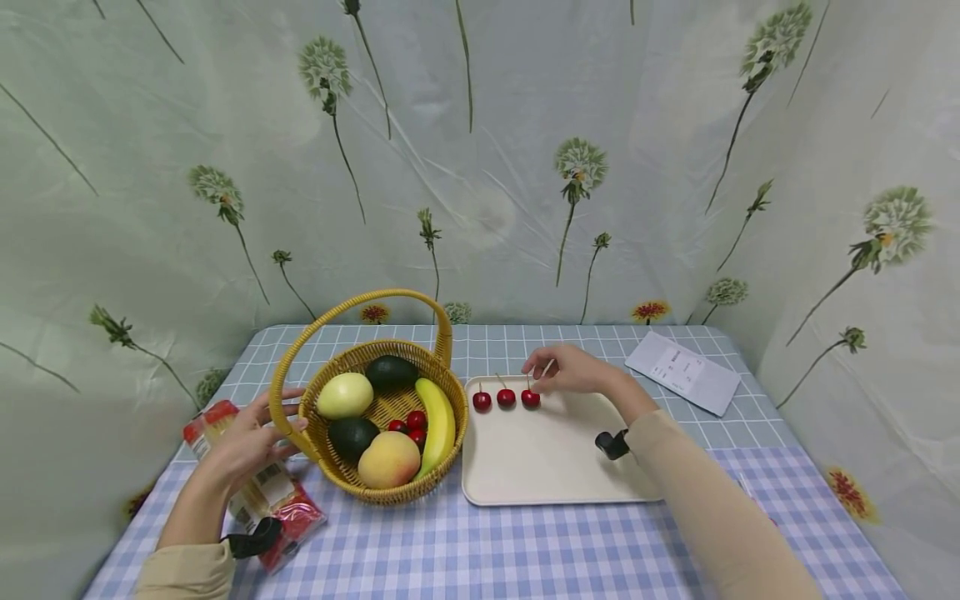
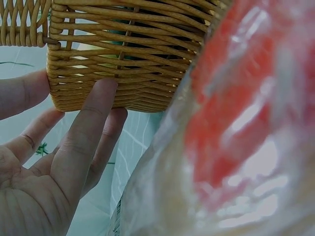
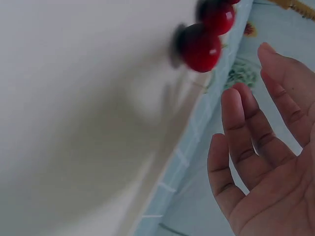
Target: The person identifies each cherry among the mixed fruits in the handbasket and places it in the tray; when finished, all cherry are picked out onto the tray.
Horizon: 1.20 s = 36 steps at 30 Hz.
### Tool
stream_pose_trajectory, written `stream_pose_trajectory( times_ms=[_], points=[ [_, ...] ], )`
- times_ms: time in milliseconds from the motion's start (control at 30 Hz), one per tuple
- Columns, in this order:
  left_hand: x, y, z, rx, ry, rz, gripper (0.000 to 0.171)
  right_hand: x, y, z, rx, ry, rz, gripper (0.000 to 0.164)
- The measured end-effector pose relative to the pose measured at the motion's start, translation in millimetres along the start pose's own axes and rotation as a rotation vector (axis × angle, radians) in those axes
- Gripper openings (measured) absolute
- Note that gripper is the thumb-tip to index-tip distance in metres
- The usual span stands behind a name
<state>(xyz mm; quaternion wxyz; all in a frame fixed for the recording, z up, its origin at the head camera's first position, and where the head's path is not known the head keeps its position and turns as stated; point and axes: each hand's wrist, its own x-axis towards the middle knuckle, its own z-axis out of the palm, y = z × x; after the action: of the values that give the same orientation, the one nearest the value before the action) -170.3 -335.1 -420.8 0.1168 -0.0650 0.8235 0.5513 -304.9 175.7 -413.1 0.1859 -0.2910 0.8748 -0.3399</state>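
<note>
Three red cherries with stems stand in a row along the back edge of a cream tray (image 1: 555, 458). My right hand (image 1: 573, 371) is just beside the rightmost cherry (image 1: 530, 400); in the right wrist view, its loosely bent fingers (image 3: 232, 110) are apart from the cherry (image 3: 201, 51) and hold nothing. With extended fingers, my left hand (image 1: 243, 446) touches the left side of a yellow wicker basket (image 2: 123, 69). In the basket are two avocados (image 1: 392, 373), a pale green fruit (image 1: 345, 396), a peach (image 1: 389, 460), a banana (image 1: 437, 425) and several cherries (image 1: 415, 421).
A red and clear plastic packet (image 1: 292, 504) lies under my left forearm, close to the basket. Behind the tray, to the right, lies a white printed paper or envelope (image 1: 682, 372). The basket's tall handle (image 1: 390, 293) arches up. A patterned curtain (image 1: 495, 208) hangs behind the table.
</note>
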Motion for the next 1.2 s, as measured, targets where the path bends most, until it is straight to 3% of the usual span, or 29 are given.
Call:
stream_pose_trajectory(
  times_ms=[533, 1200],
  points=[
    [-1.3, -0.7, -0.1, -0.003, 0.006, -0.015, 0.073, 17.1, -77.3, 3.7, -0.103, -0.106, -0.169, 0.023],
    [0.1, 0.2, 1.3, -0.014, 0.010, -0.014, 0.073, 55.1, -140.6, 43.1, -0.142, -0.266, -0.206, 0.038]
  ],
)
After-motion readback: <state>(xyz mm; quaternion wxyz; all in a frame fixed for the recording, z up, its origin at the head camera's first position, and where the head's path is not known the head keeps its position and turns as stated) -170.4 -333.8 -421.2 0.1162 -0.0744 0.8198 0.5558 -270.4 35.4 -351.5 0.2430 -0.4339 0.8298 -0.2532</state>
